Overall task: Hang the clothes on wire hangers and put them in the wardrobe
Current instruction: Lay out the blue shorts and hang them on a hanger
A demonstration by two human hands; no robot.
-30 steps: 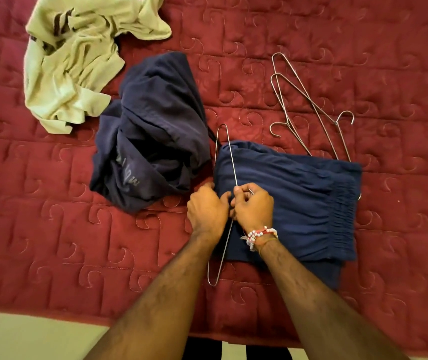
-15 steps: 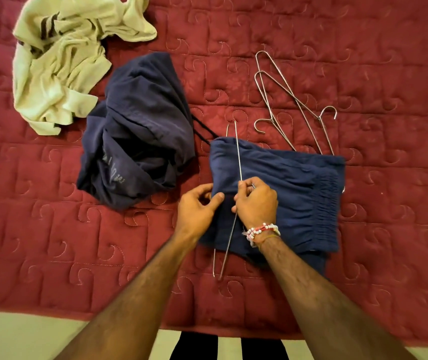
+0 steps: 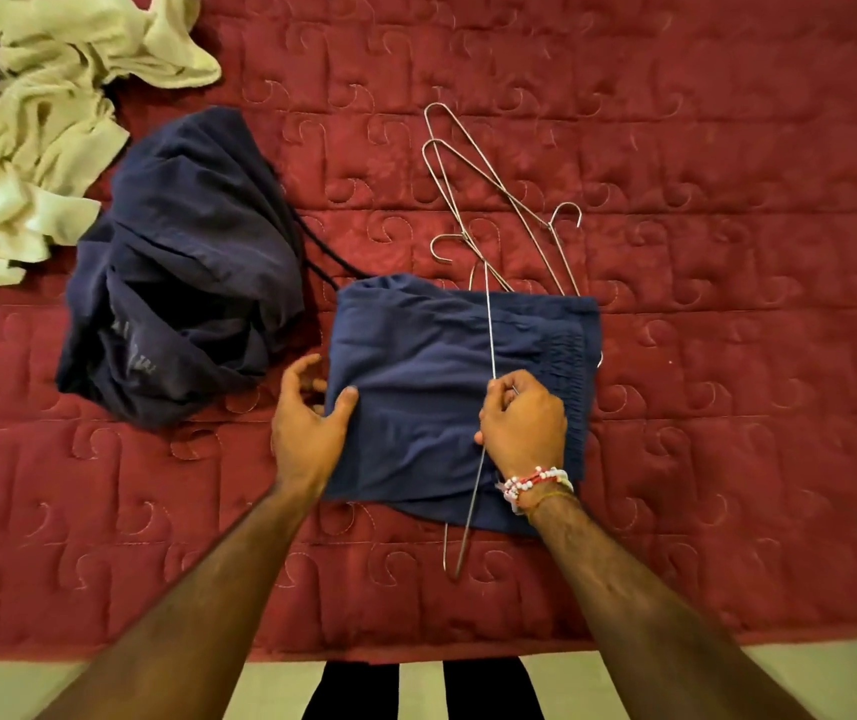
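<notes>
Centrally, the right hand (image 3: 522,423) is seen clamped on a wire hanger (image 3: 488,330), with the fingers curled round the thin wire near its middle. A beaded bracelet (image 3: 530,483) is worn at that wrist. The hanger is laid across a pair of folded blue shorts (image 3: 416,366), running from 12 o'clock to 6 o'clock. One wire is seen on top of the cloth, and at the 6 o'clock end a second wire comes out from under the hem, where the two are joined in a narrow loop on the bed (image 3: 727,407).

At 9 o'clock from the right hand, the left hand (image 3: 312,413) is closed on the edge of the shorts, thumb pressed on top of the cloth and fingers curled at the fold. The shorts are spread flat on the red quilted bed cover.

At 12 o'clock, just beyond the shorts, two spare hangers (image 3: 494,189) are laid overlapping, their near ends hidden under the cloth. At 10 o'clock from the left hand, a crumpled dark garment (image 3: 182,283) is heaped just beside the shorts. Further out at 10 o'clock, a cream cloth (image 3: 26,122) is bunched at the corner of the view.
</notes>
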